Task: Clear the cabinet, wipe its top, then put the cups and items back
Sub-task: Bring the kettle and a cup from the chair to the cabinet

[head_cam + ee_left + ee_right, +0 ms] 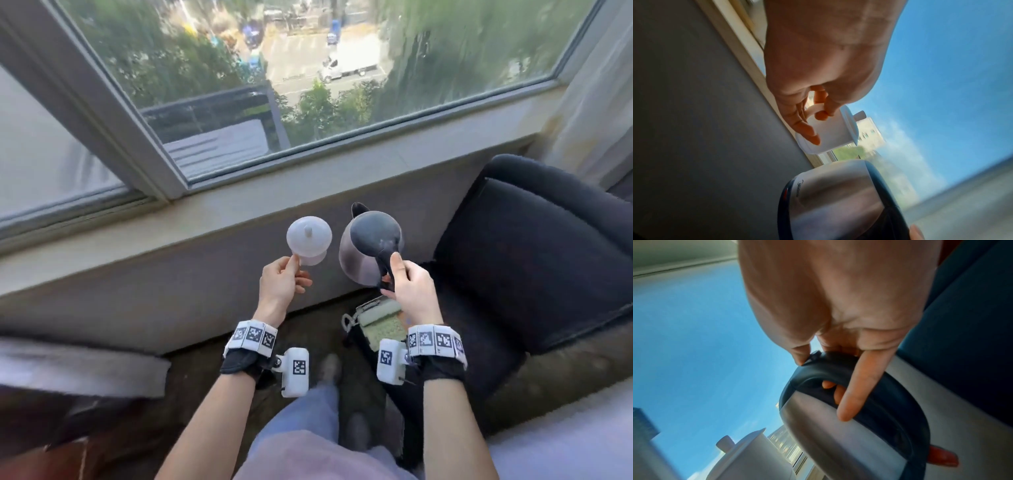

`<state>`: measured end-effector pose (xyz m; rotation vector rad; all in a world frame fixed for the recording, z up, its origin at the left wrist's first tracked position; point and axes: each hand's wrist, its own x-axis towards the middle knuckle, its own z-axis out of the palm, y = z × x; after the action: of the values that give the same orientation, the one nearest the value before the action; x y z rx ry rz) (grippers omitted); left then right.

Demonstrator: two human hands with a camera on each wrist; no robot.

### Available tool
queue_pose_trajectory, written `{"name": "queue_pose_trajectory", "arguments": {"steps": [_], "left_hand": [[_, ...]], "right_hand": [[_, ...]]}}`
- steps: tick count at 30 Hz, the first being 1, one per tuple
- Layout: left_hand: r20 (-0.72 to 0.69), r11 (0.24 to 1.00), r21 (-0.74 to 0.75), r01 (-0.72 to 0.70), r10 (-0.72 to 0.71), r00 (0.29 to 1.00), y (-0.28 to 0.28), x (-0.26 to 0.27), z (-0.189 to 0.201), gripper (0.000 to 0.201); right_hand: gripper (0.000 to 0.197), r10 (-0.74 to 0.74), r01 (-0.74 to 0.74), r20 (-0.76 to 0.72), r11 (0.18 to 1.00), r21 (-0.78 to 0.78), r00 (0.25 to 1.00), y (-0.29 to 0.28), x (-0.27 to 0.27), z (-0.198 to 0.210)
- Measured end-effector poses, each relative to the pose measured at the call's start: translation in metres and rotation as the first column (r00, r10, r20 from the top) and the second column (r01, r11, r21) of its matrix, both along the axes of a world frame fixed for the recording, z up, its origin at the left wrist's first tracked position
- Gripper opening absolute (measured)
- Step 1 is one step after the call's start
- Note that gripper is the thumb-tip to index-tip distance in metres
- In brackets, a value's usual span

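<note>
White ceramic sits in your left hand (279, 282): a lidded cup (309, 240), pinched by its handle between thumb and fingers, the lid seated on top. Your right hand (412, 287) is wrapped round the black handle of a steel kettle (368, 246), thumb lying along the top of the handle, fingers curled through the loop. Both things hang in the air just beyond your knuckles, near each other but apart, the cup to the left of the kettle, with a grey window ledge (205, 219) ahead of them and a dark armchair (534, 246) off to the right of your right hand. The cabinet itself does not show in any view, so you cannot tell whether its top has been wiped. By my reading you are mid-carry with two of its items; whether this is clearing off or putting back, the pictures do not settle. Either way, both still need setting down somewhere.
</note>
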<state>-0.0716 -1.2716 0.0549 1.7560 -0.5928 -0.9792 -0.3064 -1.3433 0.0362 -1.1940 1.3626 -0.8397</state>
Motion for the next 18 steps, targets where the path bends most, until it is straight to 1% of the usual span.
{"name": "queue_pose_trajectory", "arguments": {"steps": [4, 6, 8, 11, 14, 16, 18], "left_hand": [[-0.003, 0.976, 0.014, -0.218, 0.218, 0.976, 0.086, 0.048, 0.0, 0.031], [0.007, 0.941, 0.009, -0.34, 0.339, 0.941, 0.131, 0.072, -0.001, 0.032], [0.017, 0.891, -0.002, -0.453, 0.453, 0.891, 0.176, 0.095, -0.002, 0.033], [0.022, 0.796, -0.014, -0.605, 0.605, 0.796, 0.247, 0.125, 0.001, 0.032], [0.038, 0.678, -0.036, -0.734, 0.735, 0.677, 0.326, 0.148, 0.002, 0.03], [0.055, 0.591, -0.041, -0.806, 0.806, 0.589, 0.382, 0.161, 0.003, 0.03], [0.052, 0.5, -0.04, -0.865, 0.866, 0.498, 0.441, 0.171, 0.005, 0.03]], "right_hand": [[0.051, 0.209, -0.209, -0.026, 0.978, 0.008, 0.978, 0.032, 0.066, -0.007], [0.051, 0.338, -0.338, -0.039, 0.941, 0.007, 0.94, 0.051, 0.103, -0.006], [0.051, 0.461, -0.463, -0.064, 0.886, -0.012, 0.885, 0.072, 0.143, -0.001], [0.052, 0.626, -0.629, -0.072, 0.777, -0.031, 0.776, 0.113, 0.208, 0.009], [0.052, 0.761, -0.769, -0.109, 0.636, -0.066, 0.64, 0.169, 0.275, 0.018], [0.051, 0.823, -0.83, -0.108, 0.552, -0.077, 0.557, 0.212, 0.318, 0.021], [0.052, 0.871, -0.874, -0.071, 0.481, -0.068, 0.486, 0.261, 0.359, 0.021]]}}
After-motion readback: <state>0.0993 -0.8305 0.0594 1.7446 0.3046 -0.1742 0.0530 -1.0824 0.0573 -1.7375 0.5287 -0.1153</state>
